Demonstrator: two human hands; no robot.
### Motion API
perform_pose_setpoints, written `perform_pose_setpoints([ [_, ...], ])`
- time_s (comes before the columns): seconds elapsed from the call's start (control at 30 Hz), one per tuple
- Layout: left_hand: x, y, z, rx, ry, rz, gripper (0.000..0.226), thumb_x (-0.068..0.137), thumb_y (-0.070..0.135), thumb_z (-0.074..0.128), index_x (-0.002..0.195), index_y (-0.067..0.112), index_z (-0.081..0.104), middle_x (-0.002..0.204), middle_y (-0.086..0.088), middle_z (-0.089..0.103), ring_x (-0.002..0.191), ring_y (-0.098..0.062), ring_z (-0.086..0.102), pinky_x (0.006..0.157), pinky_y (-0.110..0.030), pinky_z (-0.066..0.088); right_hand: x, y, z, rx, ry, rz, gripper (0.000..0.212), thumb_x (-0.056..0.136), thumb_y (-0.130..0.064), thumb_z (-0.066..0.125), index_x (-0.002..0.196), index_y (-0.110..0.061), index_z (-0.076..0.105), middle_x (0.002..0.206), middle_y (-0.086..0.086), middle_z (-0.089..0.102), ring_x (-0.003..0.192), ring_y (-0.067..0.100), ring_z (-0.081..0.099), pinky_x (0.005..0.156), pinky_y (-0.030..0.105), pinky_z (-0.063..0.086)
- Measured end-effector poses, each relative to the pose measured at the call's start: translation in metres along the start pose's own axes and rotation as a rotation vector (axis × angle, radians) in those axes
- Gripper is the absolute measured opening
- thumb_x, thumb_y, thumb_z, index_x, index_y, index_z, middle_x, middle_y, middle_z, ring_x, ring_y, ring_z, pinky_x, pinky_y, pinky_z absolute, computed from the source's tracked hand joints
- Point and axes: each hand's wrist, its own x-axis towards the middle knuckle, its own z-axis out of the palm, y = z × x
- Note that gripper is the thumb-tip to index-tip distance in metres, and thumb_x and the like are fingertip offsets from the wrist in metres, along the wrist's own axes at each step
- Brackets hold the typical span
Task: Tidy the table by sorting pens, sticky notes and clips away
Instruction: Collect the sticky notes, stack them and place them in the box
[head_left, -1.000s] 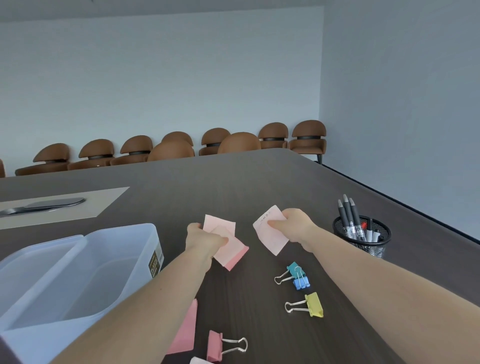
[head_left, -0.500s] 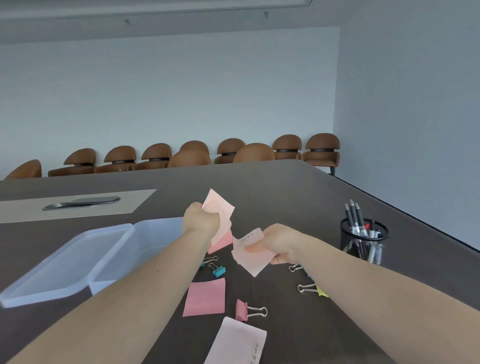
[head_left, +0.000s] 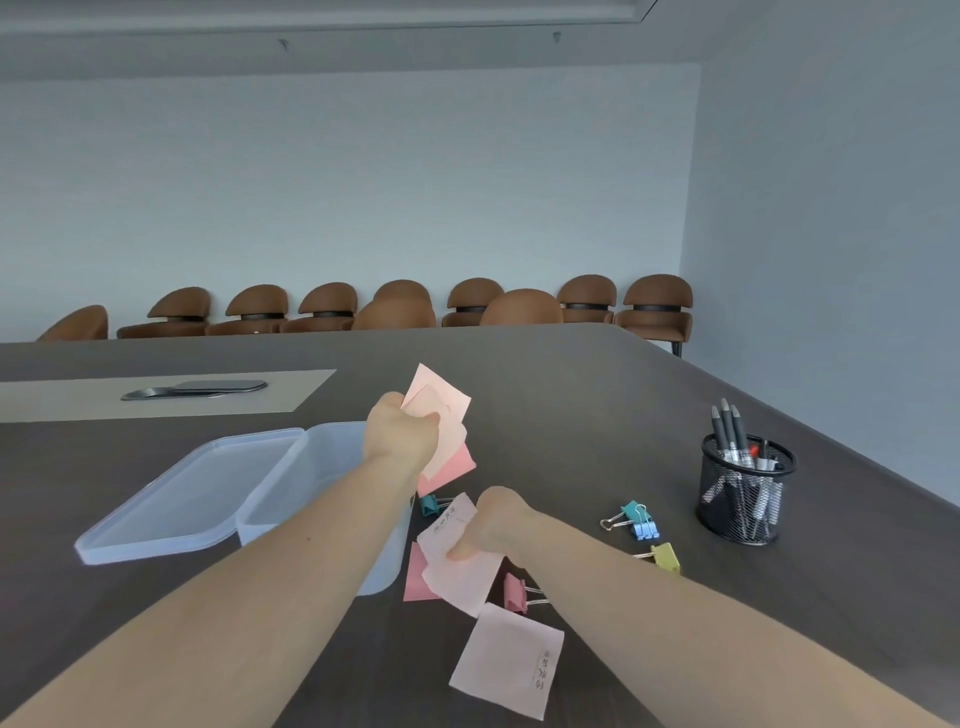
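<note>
My left hand (head_left: 399, 435) grips a small bunch of pink sticky notes (head_left: 445, 415), raised above the right end of a clear plastic box (head_left: 291, 493). My right hand (head_left: 496, 522) pinches one pale pink sticky note (head_left: 457, 571) low over the table. Under it lies a darker pink note (head_left: 415, 574), and another pale note (head_left: 506, 660) with writing lies nearer me. Binder clips are scattered around: pink (head_left: 515, 592), teal (head_left: 430, 504), blue and teal (head_left: 636, 519), yellow (head_left: 665, 557). Pens (head_left: 727, 426) stand in a black mesh cup (head_left: 743, 499) at the right.
The box's lid (head_left: 182, 499) hangs open to its left. A beige mat (head_left: 156, 395) with a flat dark object (head_left: 197, 388) lies at the far left. Brown chairs (head_left: 654, 306) line the back wall. The dark table's edge (head_left: 831, 431) runs along the right.
My right hand has drawn its note back toward me and lower. My left hand has lifted its notes a little, beside the box. The view has tilted upward.
</note>
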Motion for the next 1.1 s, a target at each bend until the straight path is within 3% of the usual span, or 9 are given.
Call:
perform_pose_setpoints([
  [0.13, 0.003, -0.003, -0.006, -0.038, -0.009, 0.008, 0.005, 0.087, 0.011, 0.056, 0.087, 0.012, 0.051, 0.087, -0.006, 0.056, 0.084, -0.031, 0.055, 0.07, -0.034, 0.044, 0.002, 0.001, 0.004, -0.116, 0.032, -0.072, 0.071, 0.079, -0.026, 0.076, 0.136, -0.005, 0.039, 0.131, 0.01, 0.053, 0.119, 0.026, 0.055, 0.098, 0.032, 0.047],
  [0.27, 0.004, -0.007, -0.008, -0.058, -0.018, 0.003, 0.008, 0.088, 0.012, 0.056, 0.085, 0.015, 0.049, 0.096, -0.008, 0.059, 0.088, -0.031, 0.057, 0.071, -0.035, 0.046, 0.005, 0.007, 0.0, -0.068, -0.052, -0.103, 0.077, 0.077, -0.02, 0.077, 0.141, -0.009, 0.034, 0.134, 0.011, 0.05, 0.119, 0.028, 0.053, 0.098, 0.036, 0.048],
  [0.5, 0.001, -0.007, -0.004, -0.034, -0.041, 0.01, 0.01, 0.089, 0.012, 0.055, 0.083, 0.015, 0.048, 0.084, -0.003, 0.055, 0.085, -0.029, 0.054, 0.07, -0.032, 0.043, 0.007, 0.011, -0.007, -0.084, -0.091, -0.103, 0.075, 0.077, -0.029, 0.078, 0.138, -0.004, 0.04, 0.133, 0.011, 0.052, 0.12, 0.03, 0.053, 0.093, 0.036, 0.046],
  [0.67, -0.002, -0.005, -0.002, -0.032, -0.061, 0.013, 0.005, 0.089, 0.011, 0.055, 0.09, 0.011, 0.05, 0.082, -0.003, 0.054, 0.082, -0.028, 0.053, 0.063, -0.03, 0.041, 0.008, 0.015, -0.005, 0.049, -0.027, -0.109, 0.077, 0.077, -0.02, 0.078, 0.141, -0.003, 0.039, 0.138, 0.011, 0.05, 0.126, 0.031, 0.049, 0.099, 0.037, 0.044],
  [0.77, -0.007, -0.004, -0.001, -0.034, -0.069, 0.016, 0.006, 0.089, 0.01, 0.054, 0.092, 0.01, 0.05, 0.087, -0.005, 0.055, 0.081, -0.028, 0.052, 0.061, -0.029, 0.04, 0.007, 0.018, -0.01, 0.162, 0.04, -0.118, 0.065, 0.076, -0.016, 0.078, 0.133, -0.002, 0.049, 0.131, 0.012, 0.056, 0.118, 0.03, 0.055, 0.092, 0.034, 0.046],
  [0.9, -0.012, -0.001, -0.002, -0.039, -0.067, 0.02, 0.007, 0.089, 0.01, 0.054, 0.094, 0.009, 0.05, 0.091, -0.007, 0.054, 0.082, -0.027, 0.051, 0.061, -0.029, 0.04, 0.004, 0.025, -0.022, 0.219, 0.108, -0.13, 0.041, 0.075, -0.012, 0.077, 0.111, -0.001, 0.06, 0.102, 0.009, 0.057, 0.091, 0.025, 0.053, 0.075, 0.03, 0.043],
  [1.0, -0.017, 0.003, -0.002, -0.025, -0.065, 0.025, 0.006, 0.089, 0.009, 0.054, 0.093, 0.011, 0.049, 0.087, -0.004, 0.053, 0.084, -0.027, 0.051, 0.07, -0.033, 0.043, 0.0, 0.033, -0.025, 0.248, 0.128, -0.108, 0.039, 0.077, -0.01, 0.076, 0.112, 0.002, 0.063, 0.097, 0.008, 0.057, 0.089, 0.026, 0.053, 0.073, 0.03, 0.044],
  [1.1, -0.021, 0.007, -0.003, -0.005, -0.066, 0.025, 0.005, 0.09, 0.01, 0.054, 0.091, 0.011, 0.049, 0.079, 0.0, 0.049, 0.085, -0.027, 0.05, 0.071, -0.033, 0.042, -0.004, 0.04, -0.025, 0.329, 0.161, -0.067, 0.028, 0.079, -0.012, 0.075, 0.101, -0.003, 0.062, 0.095, 0.008, 0.057, 0.088, 0.026, 0.053, 0.072, 0.03, 0.043],
])
